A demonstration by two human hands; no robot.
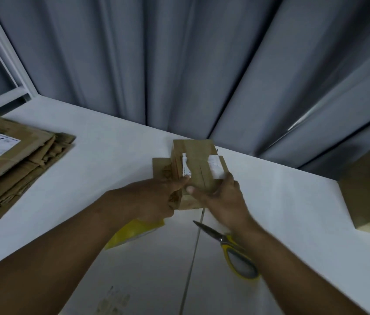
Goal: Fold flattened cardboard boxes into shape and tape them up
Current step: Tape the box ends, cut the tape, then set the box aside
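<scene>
One small cardboard box (198, 171), frame centre, over the white tabletop (111, 155): my left hand (156, 197) and right hand (223, 197) each clasp its sides. Stack of flattened boxes (13, 164) far left; grey curtain (179, 64) fills the background.

Grey curtain (179, 64) fills back wall, deep vertical folds, hanging down to far table edge. White tabletop (281, 201) spans foreground, matte, thin seam (192, 253) running toward viewer. White frame (4, 57) upper left, possibly window or shelving upright; view too oblique to tell. Light dim, cool; bright sheen on one curtain fold (302, 119) at right.
</scene>
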